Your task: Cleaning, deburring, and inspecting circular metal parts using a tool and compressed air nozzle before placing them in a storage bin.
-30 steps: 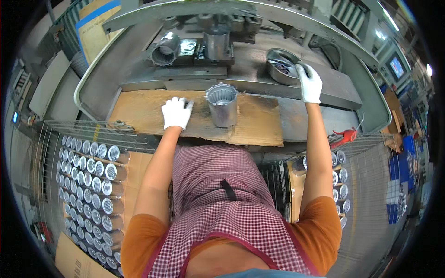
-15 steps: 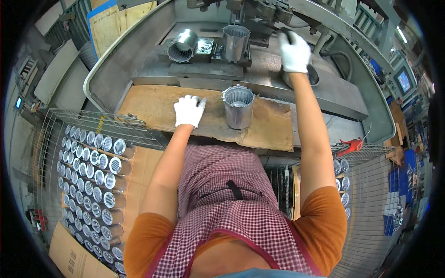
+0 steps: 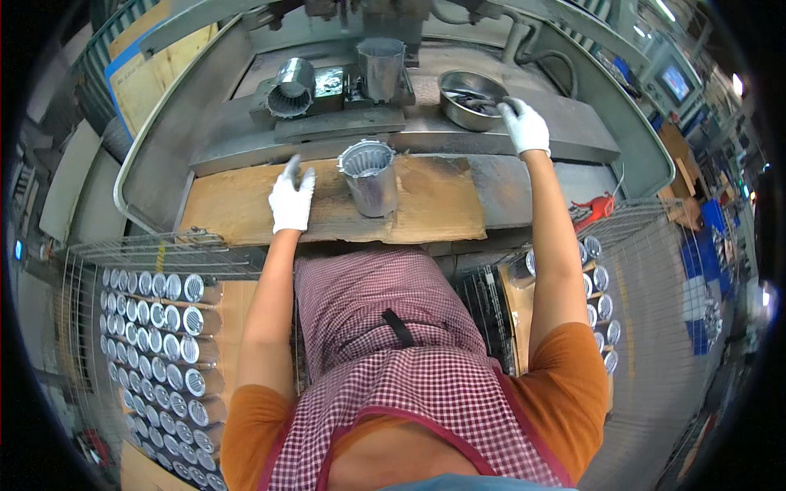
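My left hand, in a white glove, is open with its thumb and fingers apart just above the cardboard, left of a metal cylinder. It holds nothing. This silvery, hollow cylinder stands upright with its toothed, ribbed open end up. At the right rim of a round metal bowl is my right hand, also gloved, its greyed fingers closed together. Whatever they may hold cannot be made out. Dark items lie in the bowl, blurred. Behind, one similar cylinder stands in the machine's fixture and another lies tilted.
A cardboard sheet covers the front ledge of the metal machine tray. Wire carts flank me; the left one holds rows of finished-looking cylinders, the right one several more. A red-handled tool hangs at the right cart's edge.
My right hand has come down from the machine's upper part to the bowl's rim. My left hand has lifted its fingers and spread them. The whole view has shifted, with the cylinder still standing.
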`<action>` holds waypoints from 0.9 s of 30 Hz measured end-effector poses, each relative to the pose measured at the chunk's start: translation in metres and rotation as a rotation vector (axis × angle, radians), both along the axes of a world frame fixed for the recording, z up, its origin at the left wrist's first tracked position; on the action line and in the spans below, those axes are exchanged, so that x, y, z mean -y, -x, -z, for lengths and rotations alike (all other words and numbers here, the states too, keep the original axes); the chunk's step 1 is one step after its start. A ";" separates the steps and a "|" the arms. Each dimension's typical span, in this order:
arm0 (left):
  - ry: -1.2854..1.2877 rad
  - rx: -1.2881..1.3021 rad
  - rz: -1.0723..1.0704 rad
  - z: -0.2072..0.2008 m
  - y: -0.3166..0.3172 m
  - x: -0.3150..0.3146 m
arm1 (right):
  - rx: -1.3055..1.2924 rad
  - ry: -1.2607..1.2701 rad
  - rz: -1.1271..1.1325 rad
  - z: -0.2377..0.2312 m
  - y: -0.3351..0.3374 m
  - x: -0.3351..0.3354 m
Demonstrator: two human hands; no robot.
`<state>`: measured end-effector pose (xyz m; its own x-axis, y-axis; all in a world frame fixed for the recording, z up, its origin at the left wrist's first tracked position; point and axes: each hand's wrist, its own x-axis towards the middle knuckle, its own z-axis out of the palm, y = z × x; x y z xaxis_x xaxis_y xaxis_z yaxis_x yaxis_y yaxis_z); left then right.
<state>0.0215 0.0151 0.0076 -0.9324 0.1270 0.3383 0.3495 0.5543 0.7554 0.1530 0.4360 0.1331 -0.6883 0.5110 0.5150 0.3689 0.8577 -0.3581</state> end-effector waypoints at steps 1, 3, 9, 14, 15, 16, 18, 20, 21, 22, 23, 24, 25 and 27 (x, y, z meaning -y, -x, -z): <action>-0.275 0.037 0.053 0.008 0.000 -0.002 | 0.025 0.016 0.009 0.004 -0.010 0.007; -0.520 -0.070 0.249 0.011 -0.015 -0.024 | 0.029 -0.049 0.087 0.014 -0.025 0.012; -0.042 0.034 0.253 -0.043 -0.073 -0.065 | -0.256 0.157 -0.056 0.046 -0.092 0.061; 0.119 -0.525 0.432 -0.079 -0.120 -0.065 | -0.245 0.474 -0.191 0.086 -0.143 0.105; 0.123 -0.507 0.446 -0.082 -0.126 -0.064 | -0.256 0.637 -0.201 0.087 -0.149 0.116; 0.071 -0.501 0.527 -0.084 -0.131 -0.063 | -0.234 0.695 -0.229 0.093 -0.153 0.118; -0.004 -0.531 0.661 -0.096 -0.143 -0.062 | -0.240 0.845 -0.249 0.106 -0.159 0.125; -0.042 -0.584 0.705 -0.105 -0.156 -0.064 | -0.272 1.011 -0.274 0.109 -0.162 0.135; -0.078 -0.650 0.738 -0.109 -0.162 -0.064 | -0.292 1.129 -0.322 0.102 -0.164 0.143; -0.035 -0.650 0.748 -0.112 -0.169 -0.060 | -0.284 1.177 -0.397 0.100 -0.167 0.146; -0.037 -0.640 0.758 -0.110 -0.172 -0.059 | -0.276 1.223 -0.475 0.101 -0.169 0.147; -0.066 -0.661 0.771 -0.108 -0.175 -0.059 | -0.250 1.260 -0.485 0.103 -0.168 0.149; -0.096 -0.685 0.784 -0.107 -0.177 -0.059 | -0.331 1.462 -0.595 0.109 -0.162 0.152; -0.032 -0.621 0.819 -0.110 -0.185 -0.055 | -0.348 1.680 -0.584 0.112 -0.161 0.161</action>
<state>0.2063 0.0701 0.1173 -0.2227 0.6277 0.7459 0.9454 -0.0476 0.3223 0.3138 0.2745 0.0215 -0.9355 0.3405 -0.0946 -0.0871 -0.4817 -0.8720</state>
